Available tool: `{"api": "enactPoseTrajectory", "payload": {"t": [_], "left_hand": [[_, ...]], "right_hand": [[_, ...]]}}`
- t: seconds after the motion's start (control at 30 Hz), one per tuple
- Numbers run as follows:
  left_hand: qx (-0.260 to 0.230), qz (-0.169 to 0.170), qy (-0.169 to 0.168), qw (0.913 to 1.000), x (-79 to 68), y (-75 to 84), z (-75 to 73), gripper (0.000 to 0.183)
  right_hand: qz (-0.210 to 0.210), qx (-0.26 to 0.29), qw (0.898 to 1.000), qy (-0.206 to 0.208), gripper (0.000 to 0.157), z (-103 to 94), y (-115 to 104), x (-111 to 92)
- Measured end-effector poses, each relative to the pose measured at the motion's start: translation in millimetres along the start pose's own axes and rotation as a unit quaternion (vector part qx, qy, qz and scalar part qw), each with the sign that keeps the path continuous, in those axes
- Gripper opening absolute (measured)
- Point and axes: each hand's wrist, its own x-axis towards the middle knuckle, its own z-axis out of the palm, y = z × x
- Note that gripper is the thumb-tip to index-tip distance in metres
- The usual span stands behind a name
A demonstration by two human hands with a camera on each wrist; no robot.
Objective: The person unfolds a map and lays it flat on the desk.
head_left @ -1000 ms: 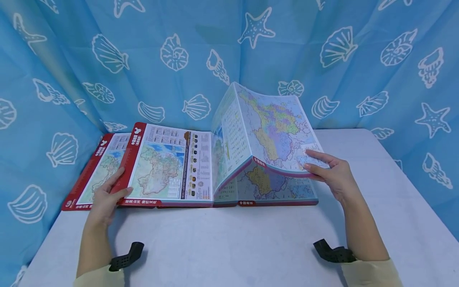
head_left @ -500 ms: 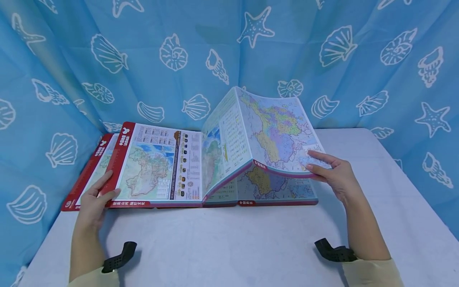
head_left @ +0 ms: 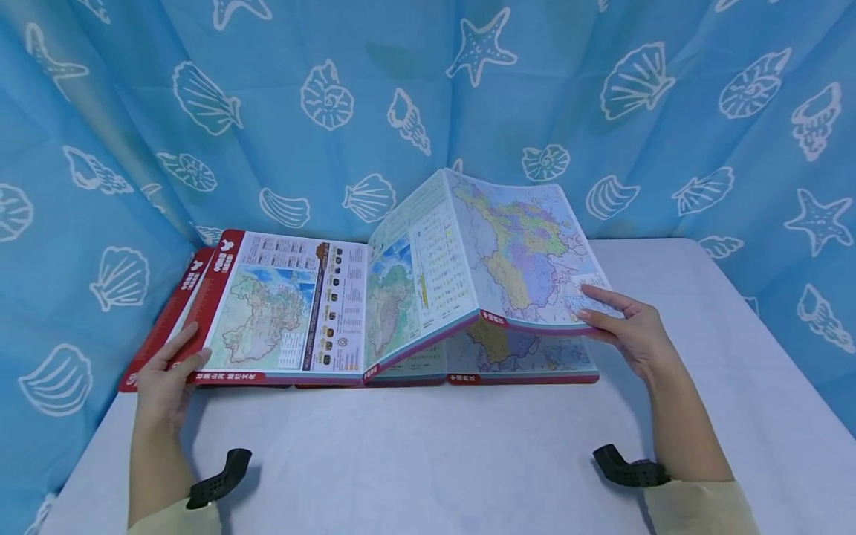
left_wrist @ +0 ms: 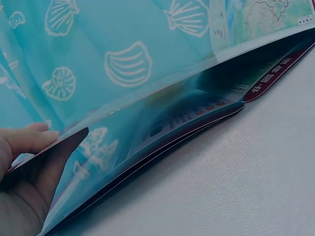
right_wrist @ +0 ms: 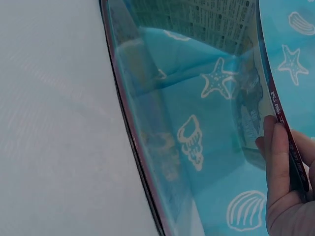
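Note:
A glossy fold-out map (head_left: pixel 287 312) lies partly spread on a white table (head_left: pixel 435 461). My left hand (head_left: pixel 182 358) pinches the lower left corner of a raised panel, thumb on top. Beneath it another red-edged panel (head_left: pixel 175 305) lies flat. My right hand (head_left: pixel 594 310) holds the right edge of the lifted map panel (head_left: pixel 521 253), which rises to a ridge near the curtain. The left wrist view has my left hand (left_wrist: pixel 24 167) under the shiny panel (left_wrist: pixel 162 118). In the right wrist view, my right hand (right_wrist: pixel 283 187) grips the panel's red edge (right_wrist: pixel 275 98).
A blue curtain (head_left: pixel 401 89) printed with shells and starfish closes off the back and both sides of the table. Black wrist mounts (head_left: pixel 217 479) (head_left: pixel 628 472) sit near my sleeves. Bare tabletop stretches in front of the map and to its right.
My left hand has drawn the left panel farther left, spreading the map wider. The fold between the panels has shifted left and the raised ridge sits lower. My right hand has hardly moved.

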Motion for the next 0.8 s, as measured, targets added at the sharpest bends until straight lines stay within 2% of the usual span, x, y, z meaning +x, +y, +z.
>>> {"api": "enactPoseTrajectory", "payload": {"t": [0.23, 0.3, 0.57, 0.8], "left_hand": [[-0.006, 0.001, 0.048, 0.9988, 1.3, -1.4, -1.3, 0.056], [-0.018, 0.004, 0.062, 0.9979, 1.6, -1.4, -1.2, 0.055], [-0.051, -0.005, 0.115, 0.9921, 0.3, 1.2, -3.7, 0.054], [-0.115, 0.002, 0.158, 0.9807, 4.4, -0.6, -8.5, 0.051]], "right_hand": [[-0.006, 0.064, 0.997, -0.034, 0.032, -9.3, 7, 4], [-0.013, 0.068, 0.997, -0.044, 0.031, -10.7, 9, 5], [-0.035, 0.044, 0.996, -0.068, 0.036, -13.0, 17, 9], [-0.015, -0.032, 0.996, -0.086, 0.042, -13.7, 27, 16]]}}
